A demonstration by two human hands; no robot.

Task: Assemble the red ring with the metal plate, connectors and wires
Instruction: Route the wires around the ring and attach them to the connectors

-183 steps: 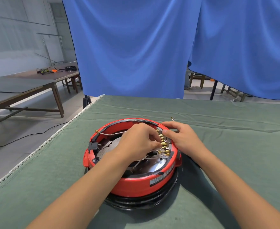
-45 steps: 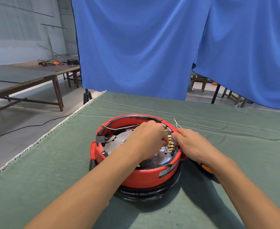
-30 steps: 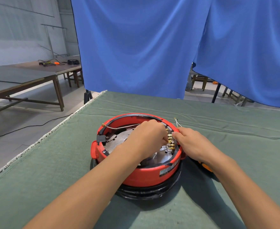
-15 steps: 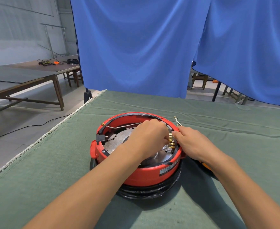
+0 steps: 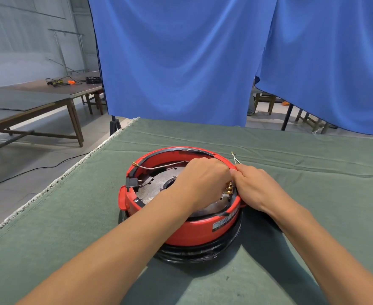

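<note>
At centre of the green-covered table (image 5: 291, 194) sits the red ring (image 5: 181, 232), resting on a black base (image 5: 198, 253), with the perforated metal plate (image 5: 159, 183) lying inside it. Both hands meet at the ring's 3 o'clock edge. The left hand (image 5: 203, 179) reaches across the plate from 7 o'clock, fingers curled downward over the row of brass connectors (image 5: 228, 189); what the fingertips hold is hidden beneath the knuckles. The right hand (image 5: 255, 188) comes in from 4 o'clock, its fingers curled at the rim just beside the connectors, apparently pinching a thin white wire (image 5: 235, 159) whose free terminal end trails outward toward 1 o'clock on the cloth; the pinch itself cannot be confirmed. A second wire (image 5: 159, 166), tipped with a brass terminal, arcs along the inner wall from 10 o'clock toward 12 o'clock. A black clip (image 5: 132, 183) is seated on the rim at 9 o'clock.

Step in hand, as judged: fitting a wire to one of the connectors at the 3 o'clock side, with plate and ring already mated. The next move calls for fine alignment of the terminal with its connector, steady counter-pressure from the left hand, and care not to kink the thin lead; the loose wire at 10 o'clock appears yet to be attached.
</note>
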